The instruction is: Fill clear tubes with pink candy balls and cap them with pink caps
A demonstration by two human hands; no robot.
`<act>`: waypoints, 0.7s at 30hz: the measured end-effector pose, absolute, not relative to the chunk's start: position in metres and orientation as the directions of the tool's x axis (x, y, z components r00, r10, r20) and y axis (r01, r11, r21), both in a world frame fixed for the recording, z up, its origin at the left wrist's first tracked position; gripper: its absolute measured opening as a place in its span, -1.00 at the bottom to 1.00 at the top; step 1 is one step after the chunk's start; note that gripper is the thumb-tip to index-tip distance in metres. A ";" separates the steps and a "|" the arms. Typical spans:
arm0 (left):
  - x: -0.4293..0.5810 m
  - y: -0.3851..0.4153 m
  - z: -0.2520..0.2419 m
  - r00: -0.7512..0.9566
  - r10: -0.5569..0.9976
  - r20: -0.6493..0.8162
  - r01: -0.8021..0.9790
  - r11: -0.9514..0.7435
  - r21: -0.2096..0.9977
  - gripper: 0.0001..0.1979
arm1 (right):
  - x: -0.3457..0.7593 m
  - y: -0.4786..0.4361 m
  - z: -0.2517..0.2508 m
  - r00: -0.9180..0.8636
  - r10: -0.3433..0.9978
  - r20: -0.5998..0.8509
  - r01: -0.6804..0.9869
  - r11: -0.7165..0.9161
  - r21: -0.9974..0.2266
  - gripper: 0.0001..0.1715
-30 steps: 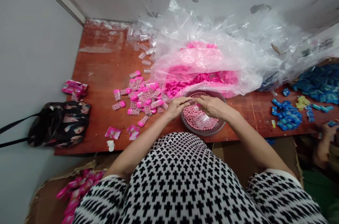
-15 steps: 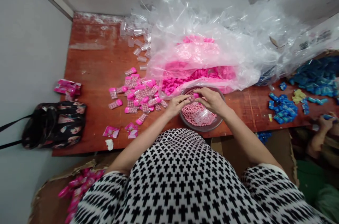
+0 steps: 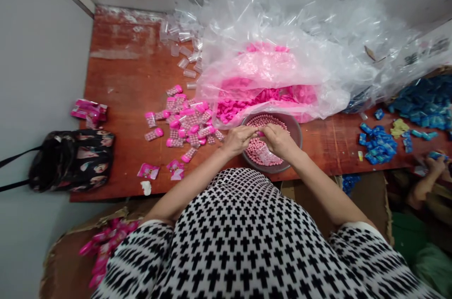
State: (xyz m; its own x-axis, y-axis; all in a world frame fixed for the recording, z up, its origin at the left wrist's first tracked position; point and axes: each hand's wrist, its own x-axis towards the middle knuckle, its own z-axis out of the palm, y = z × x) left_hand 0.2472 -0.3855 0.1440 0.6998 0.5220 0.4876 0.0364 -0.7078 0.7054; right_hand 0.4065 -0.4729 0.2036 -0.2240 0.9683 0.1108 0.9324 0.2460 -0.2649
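Over the bowl [image 3: 299, 141] of pink beads [image 3: 264, 120], my two hands meet at the fingertips. My left hand [image 3: 238, 142] is closed around a small clear tube of beads, now mostly hidden by the fingers. Pinched in my right hand [image 3: 279, 140] is a bright pink cap [image 3: 260, 133], held against the tube's end; whether it is fully seated I cannot tell. A few clear pieces lie on the beads below. Left of my hands is a pile of filled tubes with pink caps [image 3: 189, 122].
A plastic bag [image 3: 310, 73] of loose pink caps [image 3: 243, 103] lies behind the bowl. Empty clear tubes [image 3: 189, 73] are at the back. Pink packets [image 3: 148, 171] and a black bag [image 3: 76, 160] lie left. Blue pieces [image 3: 381, 145] and another person's hand [image 3: 436, 165] are right.
My hands have come together, bringing the pink cap in my right hand to the tube in my left. The fingers now cover most of the tube. The view has shifted slightly.
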 end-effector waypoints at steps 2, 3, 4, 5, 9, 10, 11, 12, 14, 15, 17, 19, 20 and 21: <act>0.248 -0.384 0.145 0.714 0.479 0.512 0.046 -0.761 0.647 -0.76 | 0.408 -0.473 0.204 -0.228 0.968 0.107 0.933 0.249 -0.260 -0.82; 0.248 -0.384 0.145 0.721 0.467 0.512 0.052 -0.773 0.632 -0.77 | 0.409 -0.472 0.204 -0.234 0.967 0.104 0.929 0.254 -0.268 -0.83; 0.248 -0.384 0.146 0.727 0.464 0.506 0.058 -0.776 0.627 -0.77 | 0.410 -0.472 0.205 -0.239 0.966 0.101 0.926 0.258 -0.274 -0.83; 0.248 -0.384 0.146 0.731 0.471 0.493 0.069 -0.771 0.633 -0.77 | 0.410 -0.471 0.206 -0.245 0.965 0.093 0.925 0.261 -0.274 -0.83; 0.251 -0.387 0.144 0.755 0.541 0.371 0.127 -0.675 0.727 -0.75 | 0.409 -0.466 0.213 -0.286 0.958 -0.010 0.945 0.281 -0.168 -0.80; 0.252 -0.388 0.144 0.767 0.553 0.325 0.136 -0.636 0.760 -0.76 | 0.408 -0.465 0.214 -0.299 0.953 -0.047 0.947 0.290 -0.137 -0.78; 0.253 -0.389 0.143 0.778 0.562 0.280 0.143 -0.592 0.793 -0.76 | 0.407 -0.464 0.215 -0.309 0.947 -0.083 0.947 0.299 -0.117 -0.76; 0.254 -0.390 0.142 0.785 0.572 0.238 0.145 -0.544 0.827 -0.77 | 0.407 -0.463 0.215 -0.318 0.941 -0.114 0.945 0.306 -0.111 -0.75; 0.254 -0.393 0.141 0.779 0.608 0.155 0.147 -0.418 0.897 -0.74 | 0.408 -0.461 0.214 -0.330 0.932 -0.146 0.940 0.311 -0.141 -0.73; 0.254 -0.395 0.140 0.762 0.638 0.108 0.144 -0.330 0.933 -0.71 | 0.409 -0.461 0.212 -0.332 0.933 -0.142 0.936 0.306 -0.175 -0.71; 0.254 -0.399 0.139 0.709 0.705 -0.002 0.112 -0.110 0.988 -0.67 | 0.411 -0.460 0.210 -0.318 0.944 -0.091 0.918 0.283 -0.276 -0.64; 0.253 -0.401 0.138 0.645 0.757 -0.103 0.042 0.099 0.994 -0.66 | 0.412 -0.461 0.209 -0.269 0.963 -0.006 0.875 0.242 -0.420 -0.56; 0.253 -0.401 0.138 0.616 0.776 -0.135 0.000 0.170 0.985 -0.65 | 0.412 -0.462 0.210 -0.222 0.974 0.036 0.839 0.209 -0.502 -0.51; 0.252 -0.401 0.138 0.591 0.792 -0.153 -0.037 0.216 0.976 -0.62 | 0.413 -0.464 0.211 -0.152 0.986 0.071 0.792 0.165 -0.588 -0.44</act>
State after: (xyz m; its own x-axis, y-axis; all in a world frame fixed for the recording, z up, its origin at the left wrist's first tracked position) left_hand 0.2521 -0.4008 0.1382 0.5910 0.7921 -0.1530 -0.0372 0.2163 0.9756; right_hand 0.4125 -0.4643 0.2107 -0.1524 0.9858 0.0706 0.7920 0.1645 -0.5880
